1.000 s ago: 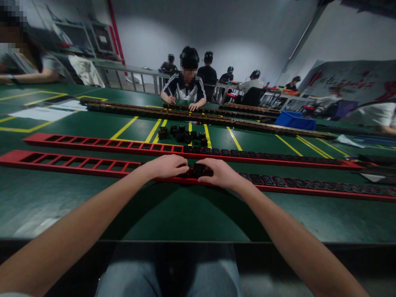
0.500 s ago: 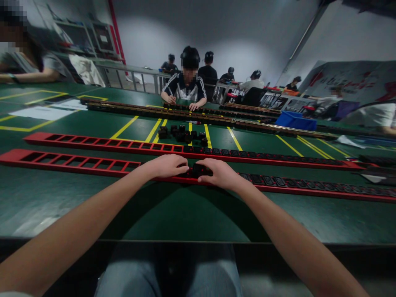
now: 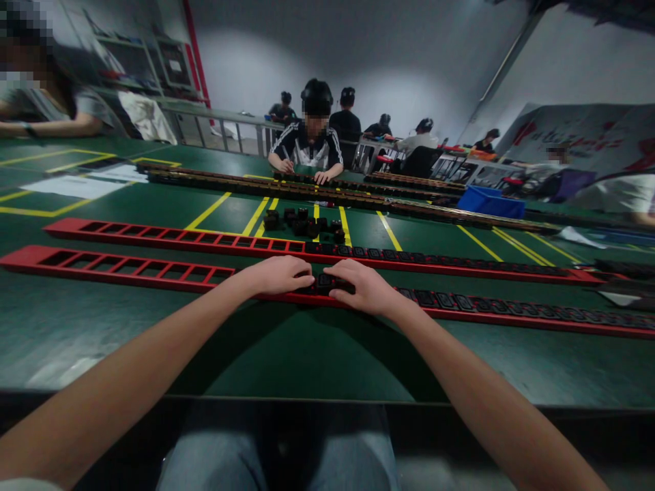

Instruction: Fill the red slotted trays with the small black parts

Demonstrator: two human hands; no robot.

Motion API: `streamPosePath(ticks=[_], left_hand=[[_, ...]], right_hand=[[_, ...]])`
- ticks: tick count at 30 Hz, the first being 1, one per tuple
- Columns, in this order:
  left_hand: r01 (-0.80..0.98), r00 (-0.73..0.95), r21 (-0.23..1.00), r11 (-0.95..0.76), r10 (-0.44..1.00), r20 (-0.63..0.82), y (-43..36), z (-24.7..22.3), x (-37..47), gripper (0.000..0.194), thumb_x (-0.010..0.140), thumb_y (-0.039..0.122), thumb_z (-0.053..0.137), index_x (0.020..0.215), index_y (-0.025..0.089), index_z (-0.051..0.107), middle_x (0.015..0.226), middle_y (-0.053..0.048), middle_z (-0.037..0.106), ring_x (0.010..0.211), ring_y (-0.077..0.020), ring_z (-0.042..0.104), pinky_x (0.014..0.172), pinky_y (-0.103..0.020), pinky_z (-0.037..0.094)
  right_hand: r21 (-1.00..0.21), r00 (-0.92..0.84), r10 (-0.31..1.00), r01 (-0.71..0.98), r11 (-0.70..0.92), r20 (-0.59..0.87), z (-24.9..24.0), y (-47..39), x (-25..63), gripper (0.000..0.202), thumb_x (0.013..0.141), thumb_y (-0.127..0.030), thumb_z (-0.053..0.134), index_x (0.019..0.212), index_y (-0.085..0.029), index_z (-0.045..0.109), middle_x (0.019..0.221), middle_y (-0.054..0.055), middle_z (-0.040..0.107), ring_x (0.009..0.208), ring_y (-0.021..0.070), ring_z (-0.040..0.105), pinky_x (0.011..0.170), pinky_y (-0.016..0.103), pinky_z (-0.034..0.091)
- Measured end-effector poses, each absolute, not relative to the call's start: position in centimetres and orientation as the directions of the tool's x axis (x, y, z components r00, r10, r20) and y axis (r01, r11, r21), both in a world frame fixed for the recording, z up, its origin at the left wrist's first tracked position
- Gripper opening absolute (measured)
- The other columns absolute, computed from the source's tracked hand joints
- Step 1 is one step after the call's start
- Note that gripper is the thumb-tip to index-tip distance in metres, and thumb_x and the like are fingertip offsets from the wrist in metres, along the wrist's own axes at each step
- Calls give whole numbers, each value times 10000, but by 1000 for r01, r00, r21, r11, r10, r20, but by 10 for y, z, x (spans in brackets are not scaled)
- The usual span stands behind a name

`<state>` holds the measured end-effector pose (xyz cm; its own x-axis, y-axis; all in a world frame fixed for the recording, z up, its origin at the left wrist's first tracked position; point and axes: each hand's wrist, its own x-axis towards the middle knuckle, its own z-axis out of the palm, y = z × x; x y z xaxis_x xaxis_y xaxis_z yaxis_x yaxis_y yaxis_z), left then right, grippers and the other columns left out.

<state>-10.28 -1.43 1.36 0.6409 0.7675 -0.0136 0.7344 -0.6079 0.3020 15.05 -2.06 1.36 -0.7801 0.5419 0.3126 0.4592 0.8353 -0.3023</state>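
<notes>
Two long red frames lie side by side across the green table. The near red frame (image 3: 23, 258) has open slots at its left and black blocks in its slots from the middle rightward. My left hand (image 3: 283, 275) rests over its middle, fingers curled at a black piece. Just right of it, my right hand (image 3: 364, 286) has thumb and fingers around a black block (image 3: 324, 281) in the frame. The far red frame (image 3: 66, 227) is likewise partly filled with black blocks. Beyond it lie several loose black blocks (image 3: 301, 224).
Long dark rails (image 3: 215, 184) cross the table further back, near a blue bin (image 3: 490, 202). White papers (image 3: 76, 185) lie at the left. A person (image 3: 307, 144) sits opposite, hands on the rails; another is at the far left. The table's front edge (image 3: 307, 401) is near my legs.
My right hand has shifted slightly, and the black block between my hands now sits lower and flatter in the near frame. The view has moved a little.
</notes>
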Motion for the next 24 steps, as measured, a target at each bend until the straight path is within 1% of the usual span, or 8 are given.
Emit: streamPosePath(ticks=[4, 9, 13, 17, 21, 24], left_hand=[[732, 645, 298, -612, 764, -16, -14, 13, -103, 419, 975, 495, 369, 1008, 205, 670, 1007, -71, 699, 884, -220, 637, 761, -306, 448], [728, 648, 305, -614, 762, -12, -15, 13, -104, 416, 976, 507, 372, 996, 215, 667, 1009, -62, 701, 885, -213, 634, 764, -301, 447], [730, 641, 318, -605, 767, -12, -15, 14, -103, 402, 968, 495, 391, 977, 212, 676, 990, -63, 699, 874, -216, 631, 754, -305, 445], [733, 640, 315, -603, 768, -19, -14, 14, -103, 402, 970, 497, 385, 969, 214, 671, 970, -60, 697, 858, -214, 630, 736, -301, 439], [736, 640, 305, -604, 768, -22, -15, 15, -103, 391, 969, 488, 382, 953, 214, 660, 952, -58, 692, 841, -215, 629, 719, -302, 435], [735, 639, 312, -602, 769, -21, -15, 15, -102, 389, 968, 483, 387, 953, 211, 665, 954, -61, 695, 842, -217, 633, 720, -304, 437]], right_hand=[[-326, -784, 518, 418, 848, 343, 14, -22, 151, 416, 875, -264, 677, 1287, -215, 638, 1205, 112, 645, 1134, 249, 605, 986, 431, 508], [-360, -792, 505, 386, 849, 342, 18, -24, 149, 288, 864, -217, 666, 1152, -200, 655, 1137, 96, 637, 1074, 231, 610, 949, 394, 512], [-401, -781, 518, 375, 836, 349, 19, -26, 149, 214, 851, -201, 667, 1062, -204, 631, 1079, 79, 633, 1002, 216, 614, 899, 377, 518], [-434, -757, 547, 384, 815, 357, 18, -26, 149, 195, 827, -206, 689, 1004, -204, 607, 1086, 76, 627, 960, 207, 624, 843, 359, 527], [-438, -750, 554, 388, 811, 362, 16, -25, 150, 201, 809, -198, 700, 975, -198, 586, 1106, 85, 626, 968, 211, 628, 854, 365, 524], [-439, -749, 564, 402, 804, 347, 16, -24, 150, 196, 799, -188, 697, 957, -199, 581, 1101, 85, 629, 949, 209, 630, 828, 359, 527]])
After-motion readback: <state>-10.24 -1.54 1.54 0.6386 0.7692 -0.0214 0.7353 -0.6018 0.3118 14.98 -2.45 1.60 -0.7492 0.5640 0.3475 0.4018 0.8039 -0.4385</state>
